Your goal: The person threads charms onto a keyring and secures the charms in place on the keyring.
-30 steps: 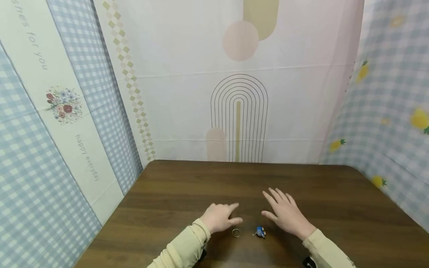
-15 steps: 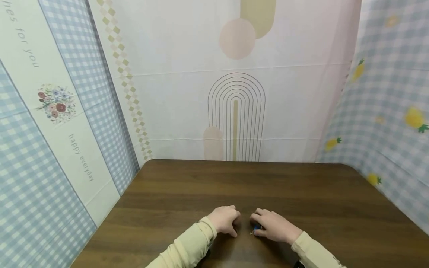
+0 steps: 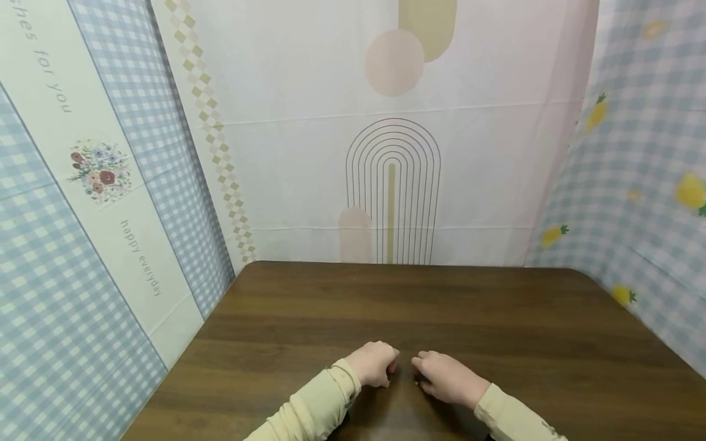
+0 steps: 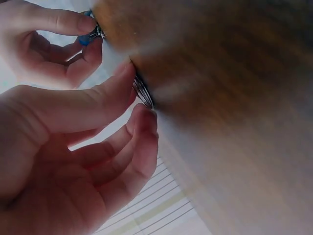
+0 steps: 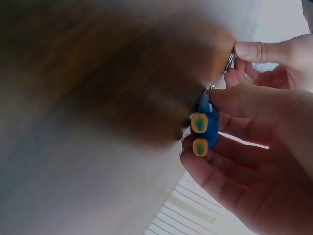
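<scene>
My left hand (image 3: 374, 364) is low over the table in the head view, thumb and fingertips pinching a metal split key ring (image 4: 142, 92), seen nearly edge-on in the left wrist view. To its right, my right hand (image 3: 449, 376) holds a small blue figure charm (image 5: 212, 128) between thumb and fingers. Two yellow-orange rounded parts with green-blue centres stick out from the charm, and a small metal loop (image 5: 211, 88) sits at its end. In the head view the fingers hide the ring and most of the charm. A short gap separates the two hands.
Both hands work near the front middle of a dark wooden table (image 3: 386, 300). A white printed cloth (image 3: 298, 184) hangs behind its far edge. Blue checked cloths hang on the left (image 3: 33, 245) and the right (image 3: 634, 202).
Both hands were spread above the table, with the ring and charm lying between them. They came down, the fingers curled, and the left took the ring while the right took the charm.
</scene>
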`<state>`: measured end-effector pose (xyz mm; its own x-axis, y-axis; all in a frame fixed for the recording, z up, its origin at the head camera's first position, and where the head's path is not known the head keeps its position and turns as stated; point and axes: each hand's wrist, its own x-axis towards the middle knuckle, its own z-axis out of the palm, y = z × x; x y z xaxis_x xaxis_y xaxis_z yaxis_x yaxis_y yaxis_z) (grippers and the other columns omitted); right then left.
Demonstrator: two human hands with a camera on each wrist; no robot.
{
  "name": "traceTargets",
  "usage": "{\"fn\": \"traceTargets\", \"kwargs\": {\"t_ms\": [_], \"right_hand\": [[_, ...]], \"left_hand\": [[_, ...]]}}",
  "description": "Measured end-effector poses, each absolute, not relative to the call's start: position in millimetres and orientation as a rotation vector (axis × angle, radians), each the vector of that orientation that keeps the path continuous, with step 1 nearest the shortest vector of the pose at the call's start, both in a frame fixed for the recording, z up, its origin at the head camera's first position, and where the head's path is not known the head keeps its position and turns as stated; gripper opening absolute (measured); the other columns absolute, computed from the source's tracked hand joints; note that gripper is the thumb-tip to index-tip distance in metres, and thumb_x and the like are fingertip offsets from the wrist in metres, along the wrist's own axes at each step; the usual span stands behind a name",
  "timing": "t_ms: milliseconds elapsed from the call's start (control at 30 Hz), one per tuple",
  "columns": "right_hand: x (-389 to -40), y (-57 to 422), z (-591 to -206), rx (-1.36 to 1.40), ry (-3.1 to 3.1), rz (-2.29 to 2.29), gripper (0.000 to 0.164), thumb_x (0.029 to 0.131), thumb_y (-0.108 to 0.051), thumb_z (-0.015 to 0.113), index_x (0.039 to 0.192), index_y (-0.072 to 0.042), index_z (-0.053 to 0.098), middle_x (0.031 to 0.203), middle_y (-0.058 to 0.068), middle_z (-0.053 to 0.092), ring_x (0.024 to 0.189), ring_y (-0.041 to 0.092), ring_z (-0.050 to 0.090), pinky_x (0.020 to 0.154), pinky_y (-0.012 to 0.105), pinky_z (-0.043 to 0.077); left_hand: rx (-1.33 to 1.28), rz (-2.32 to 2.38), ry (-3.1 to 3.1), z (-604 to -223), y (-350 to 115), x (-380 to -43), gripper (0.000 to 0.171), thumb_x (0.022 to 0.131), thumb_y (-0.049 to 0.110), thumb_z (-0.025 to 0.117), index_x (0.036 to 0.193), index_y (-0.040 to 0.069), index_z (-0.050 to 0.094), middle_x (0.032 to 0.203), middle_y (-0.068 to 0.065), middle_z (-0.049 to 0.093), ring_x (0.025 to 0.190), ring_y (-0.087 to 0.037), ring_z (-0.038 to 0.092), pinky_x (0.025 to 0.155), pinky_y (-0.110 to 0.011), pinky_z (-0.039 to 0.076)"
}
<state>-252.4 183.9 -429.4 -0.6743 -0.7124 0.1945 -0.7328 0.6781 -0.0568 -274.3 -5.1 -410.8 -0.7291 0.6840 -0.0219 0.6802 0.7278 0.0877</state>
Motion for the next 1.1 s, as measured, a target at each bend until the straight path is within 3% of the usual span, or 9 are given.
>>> {"fn": "traceTargets", "kwargs": {"t_ms": [333, 633, 867, 1100], "right_hand": [[-256.0, 185.9, -428.1, 1.220, -2.739, 0.233, 0.024, 0.076, 0.003, 0.068, 0.071, -0.013, 0.052, 0.068, -0.008, 0.043, 0.061, 0.001, 0.033, 0.055, 0.017, 0.032], [-259.7, 190.0, -427.3, 1.286, -2.707, 0.296, 0.025, 0.074, 0.004, 0.068, 0.071, -0.015, 0.053, 0.067, -0.010, 0.044, 0.061, -0.002, 0.032, 0.055, 0.015, 0.032], [-262.8, 192.4, -425.7, 1.277, -2.770, 0.378, 0.018, 0.080, 0.000, 0.068, 0.075, -0.014, 0.056, 0.070, -0.008, 0.053, 0.062, -0.002, 0.042, 0.056, 0.017, 0.039], [-270.1, 197.1, -423.3, 1.272, -2.792, 0.590, 0.018, 0.082, 0.002, 0.063, 0.076, -0.013, 0.055, 0.067, -0.011, 0.051, 0.060, -0.004, 0.040, 0.055, 0.016, 0.038]], "left_hand": [[1.196, 0.002, 2.894, -413.0, -0.8, -277.6, 0.025, 0.065, 0.006, 0.082, 0.072, 0.015, 0.059, 0.065, 0.009, 0.047, 0.062, -0.004, 0.041, 0.058, -0.014, 0.033], [1.171, 0.082, 2.876, -416.7, -1.0, -280.7, 0.026, 0.065, 0.002, 0.079, 0.075, 0.013, 0.058, 0.065, 0.008, 0.047, 0.060, -0.006, 0.042, 0.056, -0.015, 0.033], [1.175, 0.064, 2.850, -418.2, -2.3, -281.8, 0.025, 0.066, 0.001, 0.077, 0.078, 0.014, 0.059, 0.068, 0.007, 0.052, 0.063, -0.006, 0.043, 0.058, -0.015, 0.033], [1.136, 0.177, 2.888, -415.9, -1.1, -282.6, 0.022, 0.062, -0.001, 0.077, 0.070, 0.013, 0.063, 0.065, 0.008, 0.053, 0.061, -0.004, 0.045, 0.055, -0.013, 0.035]]}}
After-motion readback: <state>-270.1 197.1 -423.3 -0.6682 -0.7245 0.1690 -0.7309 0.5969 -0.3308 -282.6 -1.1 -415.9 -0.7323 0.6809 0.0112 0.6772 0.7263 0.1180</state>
